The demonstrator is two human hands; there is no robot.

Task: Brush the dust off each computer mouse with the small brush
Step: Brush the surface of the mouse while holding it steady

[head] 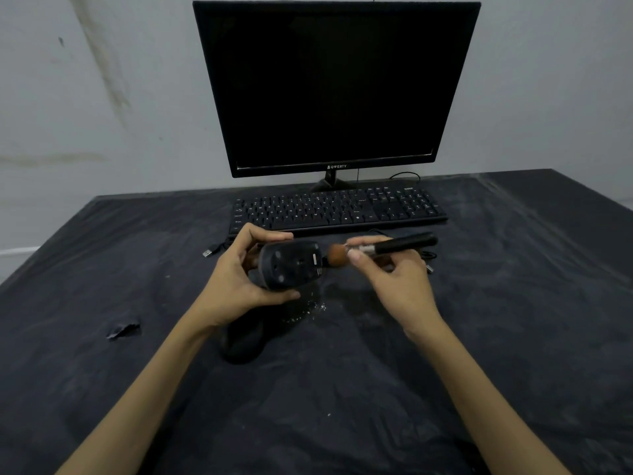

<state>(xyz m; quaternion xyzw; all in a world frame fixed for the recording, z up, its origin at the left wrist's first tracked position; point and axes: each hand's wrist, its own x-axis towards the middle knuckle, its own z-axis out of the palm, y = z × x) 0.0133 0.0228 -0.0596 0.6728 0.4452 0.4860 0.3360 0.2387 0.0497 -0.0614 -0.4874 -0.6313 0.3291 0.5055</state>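
Mouse (pixel 290 265): being held up off the counter (pixel 513 303), underside turned toward the camera, pads and label showing. Being worked on at its right-hand end, where the brush head is touching or nearly touching; contact not certain from this angle.

Left hand (pixel 236 279): curling round the mouse, thumb over the top edge, fingers under the lower edge.

Small brush (pixel 383 249): lying roughly level, brown bristles pointing left at the mouse, black handle running right.

Right hand (pixel 394 275): pinching the brush at the metal ferrule between thumb and forefinger.

Pale specks (pixel 310 308): lying on the dark cloth just below the held mouse; probably dust coming off, suggesting brushing well under way on this one.

Second mouse (pixel 241 341): resting on the counter near the left wrist, dark and hard to read; whether already brushed or waiting, not possible to tell.

Loose cables and USB plug (pixel 207 252): trailing beside the hands.

Keyboard (pixel 337 209) and dark monitor (pixel 334 87): standing behind, untouched.
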